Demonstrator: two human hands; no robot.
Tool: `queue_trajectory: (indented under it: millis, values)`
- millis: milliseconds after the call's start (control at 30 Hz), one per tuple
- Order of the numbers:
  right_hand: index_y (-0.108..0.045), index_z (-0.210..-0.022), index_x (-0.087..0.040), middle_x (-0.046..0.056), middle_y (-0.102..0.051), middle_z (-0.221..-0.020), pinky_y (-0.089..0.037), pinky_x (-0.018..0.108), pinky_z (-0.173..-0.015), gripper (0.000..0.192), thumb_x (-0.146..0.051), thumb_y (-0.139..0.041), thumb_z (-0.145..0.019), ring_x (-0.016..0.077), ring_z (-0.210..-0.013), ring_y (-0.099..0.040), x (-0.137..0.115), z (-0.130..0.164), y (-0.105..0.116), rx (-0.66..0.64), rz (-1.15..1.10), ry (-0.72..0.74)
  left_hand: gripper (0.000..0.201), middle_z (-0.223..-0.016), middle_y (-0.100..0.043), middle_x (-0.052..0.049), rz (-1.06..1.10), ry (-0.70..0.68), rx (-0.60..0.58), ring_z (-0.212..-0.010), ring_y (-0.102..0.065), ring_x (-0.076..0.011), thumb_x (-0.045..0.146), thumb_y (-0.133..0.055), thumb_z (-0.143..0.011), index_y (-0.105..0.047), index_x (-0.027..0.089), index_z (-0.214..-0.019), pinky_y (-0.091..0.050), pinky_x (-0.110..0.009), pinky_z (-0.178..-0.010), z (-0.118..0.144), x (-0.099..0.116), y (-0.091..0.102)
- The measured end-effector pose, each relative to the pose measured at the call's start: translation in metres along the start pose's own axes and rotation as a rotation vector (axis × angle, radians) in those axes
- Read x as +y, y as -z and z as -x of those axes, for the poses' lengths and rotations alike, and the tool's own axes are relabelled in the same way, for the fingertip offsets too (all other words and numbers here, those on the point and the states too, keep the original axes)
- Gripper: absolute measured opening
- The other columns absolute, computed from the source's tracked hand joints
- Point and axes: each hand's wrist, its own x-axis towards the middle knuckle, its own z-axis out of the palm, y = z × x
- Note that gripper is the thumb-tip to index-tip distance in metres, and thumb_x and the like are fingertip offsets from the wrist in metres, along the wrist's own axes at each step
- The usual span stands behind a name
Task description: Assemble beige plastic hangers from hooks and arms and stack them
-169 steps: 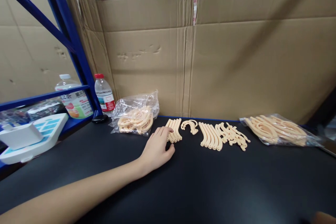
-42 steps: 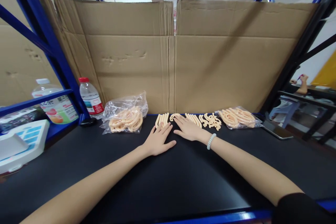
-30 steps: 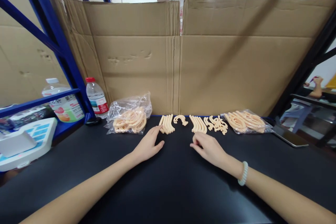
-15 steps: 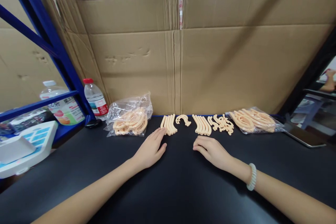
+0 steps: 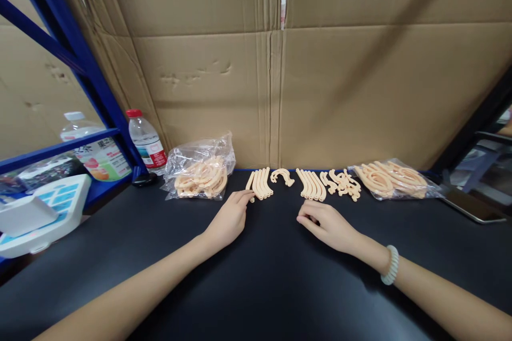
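Observation:
My left hand (image 5: pixel 227 221) rests low over the black table, fingers together, their tips on the near end of the leftmost curved beige strip (image 5: pixel 250 181). That strip stands slightly apart from the row of similar strips (image 5: pixel 262 184) beside it; my thumb is mostly hidden. My right hand (image 5: pixel 328 227) lies loosely curled on the table, thumb against the fingers, with nothing visible in it. Just beyond it is a second row of curved beige strips (image 5: pixel 311 185). An arched beige piece (image 5: pixel 282 175) lies between the two rows, and a heap of small beige pieces (image 5: pixel 344 184) sits to the right.
Clear plastic bags of beige parts lie at left (image 5: pixel 202 176) and right (image 5: pixel 390 178). A phone-like flat device (image 5: pixel 474 206) is at far right. A red-capped bottle (image 5: pixel 147 141) and a white-and-blue device (image 5: pixel 52 213) stand left. A cardboard wall (image 5: pixel 212 74) closes the back.
My left fingers have drawn in around the near end of the leftmost strip, which now sits apart from its row. My right hand stays curled in place. The camera view has tilted down slightly.

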Motion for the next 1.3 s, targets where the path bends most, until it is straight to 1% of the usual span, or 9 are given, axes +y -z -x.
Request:
queue_trajectory:
  millis: [267,500,633,733,800,933,1033,1200,1300]
  values:
    - [-0.055,-0.078,-0.019,0.001,-0.054,-0.077,-0.039,0.026,-0.063,0.02,-0.022,-0.045,-0.094,0.0141,-0.068,-0.051,0.0,0.0,0.0,0.006,0.0,0.016,0.031,-0.102,-0.06,-0.009,0.02,-0.018,-0.003,-0.092,-0.057,-0.021,0.003,-0.038,-0.087,-0.063,0.016,-0.1,-0.051,-0.039,-0.085,-0.003,0.004,0.004]
    - [-0.055,-0.081,-0.019,0.0,-0.055,-0.069,-0.039,0.025,-0.058,0.014,-0.021,-0.046,-0.092,0.0133,-0.061,-0.051,0.0,-0.004,0.0,0.066,0.001,-0.029,0.02,-0.093,-0.059,-0.007,0.042,0.004,-0.045,-0.087,-0.057,-0.0207,0.012,-0.042,-0.091,-0.06,0.018,-0.087,-0.049,-0.036,-0.081,-0.005,0.008,0.009]
    - [-0.056,-0.085,-0.019,0.0,-0.059,-0.07,-0.04,0.024,-0.062,0.008,-0.019,-0.049,-0.089,0.0139,-0.065,-0.055,0.001,-0.025,0.01,0.115,0.096,-0.126,0.022,-0.096,-0.06,-0.005,0.114,0.049,0.013,-0.087,-0.058,-0.0193,0.012,-0.037,-0.092,-0.057,0.02,-0.092,-0.049,-0.034,-0.079,-0.005,0.014,0.013]
    - [-0.059,-0.09,-0.018,0.002,-0.064,-0.077,-0.04,0.025,-0.066,0.007,-0.021,-0.052,-0.088,0.0157,-0.072,-0.059,0.003,-0.05,0.019,0.079,0.295,-0.253,0.022,-0.101,-0.059,-0.006,0.237,0.018,0.09,-0.093,-0.058,-0.0179,0.013,-0.036,-0.093,-0.057,0.02,-0.097,-0.048,-0.033,-0.085,-0.005,0.022,0.014]
    - [-0.061,-0.089,-0.017,0.005,-0.066,-0.077,-0.039,0.026,-0.064,0.012,-0.027,-0.053,-0.088,0.018,-0.072,-0.061,0.006,-0.067,0.023,0.062,0.368,-0.326,0.019,-0.103,-0.059,-0.006,0.362,0.014,0.114,-0.097,-0.058,-0.0182,0.016,-0.04,-0.092,-0.058,0.02,-0.098,-0.049,-0.034,-0.087,-0.004,0.029,0.015]
    - [-0.063,-0.072,-0.016,0.011,-0.067,-0.073,-0.039,0.029,-0.061,0.028,-0.041,-0.057,-0.083,0.0249,-0.073,-0.064,0.011,-0.092,0.02,0.047,0.416,-0.422,0.015,-0.105,-0.06,-0.008,0.669,0.166,0.086,-0.098,-0.061,-0.0188,0.025,-0.052,-0.088,-0.064,0.019,-0.093,-0.054,-0.032,-0.082,-0.002,0.041,0.014]
    - [-0.064,-0.067,-0.016,0.012,-0.067,-0.071,-0.04,0.029,-0.061,0.028,-0.042,-0.061,-0.077,0.0263,-0.073,-0.065,0.014,-0.1,0.015,0.035,0.408,-0.449,0.017,-0.102,-0.062,-0.008,0.771,0.265,0.106,-0.099,-0.061,-0.0207,0.031,-0.058,-0.084,-0.07,0.018,-0.086,-0.055,-0.032,-0.08,-0.002,0.043,0.011]
    - [-0.063,-0.06,-0.017,0.007,-0.065,-0.064,-0.037,0.027,-0.058,0.018,-0.031,-0.064,-0.071,0.0214,-0.066,-0.062,0.023,-0.105,0.01,0.062,0.28,-0.435,0.016,-0.091,-0.066,-0.007,0.801,0.329,0.152,-0.086,-0.064,-0.0197,0.03,-0.063,-0.079,-0.071,0.017,-0.076,-0.053,-0.032,-0.076,-0.003,0.036,0.006]
    - [-0.063,-0.058,-0.017,0.004,-0.063,-0.06,-0.036,0.026,-0.059,0.017,-0.026,-0.061,-0.072,0.0178,-0.061,-0.059,0.028,-0.104,0.013,0.124,0.162,-0.427,0.011,-0.078,-0.063,-0.002,0.901,0.38,0.148,-0.073,-0.063,-0.0153,0.026,-0.068,-0.074,-0.066,0.016,-0.076,-0.052,-0.03,-0.073,-0.003,0.036,0.005]
